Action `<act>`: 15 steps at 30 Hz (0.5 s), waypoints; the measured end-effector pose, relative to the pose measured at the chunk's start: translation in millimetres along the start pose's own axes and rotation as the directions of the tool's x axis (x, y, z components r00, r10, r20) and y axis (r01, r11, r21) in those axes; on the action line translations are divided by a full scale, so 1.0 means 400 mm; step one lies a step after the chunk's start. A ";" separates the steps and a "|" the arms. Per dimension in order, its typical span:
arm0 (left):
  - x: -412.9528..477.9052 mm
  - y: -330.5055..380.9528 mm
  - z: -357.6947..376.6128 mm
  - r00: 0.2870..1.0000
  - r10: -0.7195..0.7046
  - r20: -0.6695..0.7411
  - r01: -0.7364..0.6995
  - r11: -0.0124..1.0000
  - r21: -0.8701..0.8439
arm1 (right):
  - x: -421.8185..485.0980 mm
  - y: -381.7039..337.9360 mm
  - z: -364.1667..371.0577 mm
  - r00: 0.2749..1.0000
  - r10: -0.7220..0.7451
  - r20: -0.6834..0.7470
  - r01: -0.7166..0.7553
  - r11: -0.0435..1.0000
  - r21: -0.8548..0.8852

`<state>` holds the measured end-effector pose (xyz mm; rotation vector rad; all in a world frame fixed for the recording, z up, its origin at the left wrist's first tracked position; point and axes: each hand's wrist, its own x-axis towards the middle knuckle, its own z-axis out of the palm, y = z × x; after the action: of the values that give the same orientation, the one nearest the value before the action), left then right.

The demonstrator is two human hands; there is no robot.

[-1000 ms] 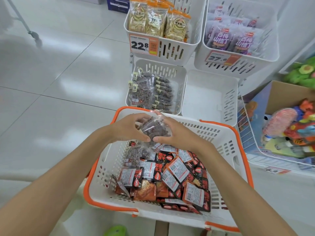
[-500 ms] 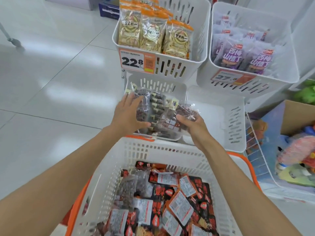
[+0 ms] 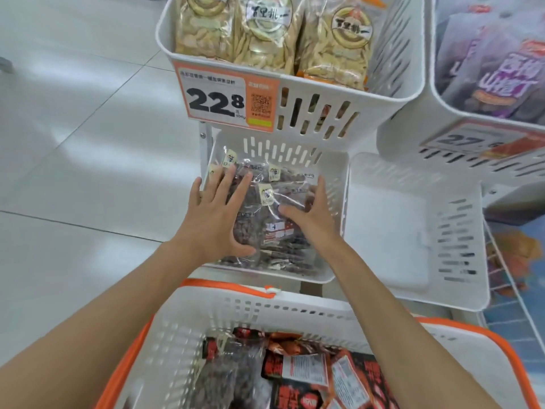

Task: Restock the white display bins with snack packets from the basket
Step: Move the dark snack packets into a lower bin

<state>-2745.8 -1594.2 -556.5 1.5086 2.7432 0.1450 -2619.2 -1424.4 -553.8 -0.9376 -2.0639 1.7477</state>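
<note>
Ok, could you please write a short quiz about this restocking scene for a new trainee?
1. True or false: the lower right bin holds purple packets.
2. The left hand and the right hand both touch the clear packets. In which container? A) the bin with the price tag B) the lower left bin C) the upper right bin
3. What colour is the rim of the basket?
Key: 1 false, no packets show in it; 2 B; 3 orange.
</note>
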 end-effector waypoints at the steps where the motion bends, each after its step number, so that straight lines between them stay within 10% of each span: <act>1: -0.001 0.000 0.000 1.000 0.000 0.000 0.000 1.000 0.001 | -0.002 0.008 -0.007 1.000 -0.002 0.004 0.002 1.000 0.000; 11: -0.003 0.007 -0.006 1.000 -0.005 -0.002 0.005 1.000 0.014 | -0.012 0.004 0.030 0.944 -0.157 -0.291 0.133 0.986 -0.101; 15: -0.002 0.009 -0.006 1.000 -0.002 0.012 0.002 0.999 0.035 | -0.007 0.015 0.043 0.974 -0.130 -0.188 0.087 0.971 -0.223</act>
<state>-2742.7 -1593.2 -553.7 1.5094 2.7519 0.0879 -2625.5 -1439.2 -563.1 -0.9935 -2.1535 1.3365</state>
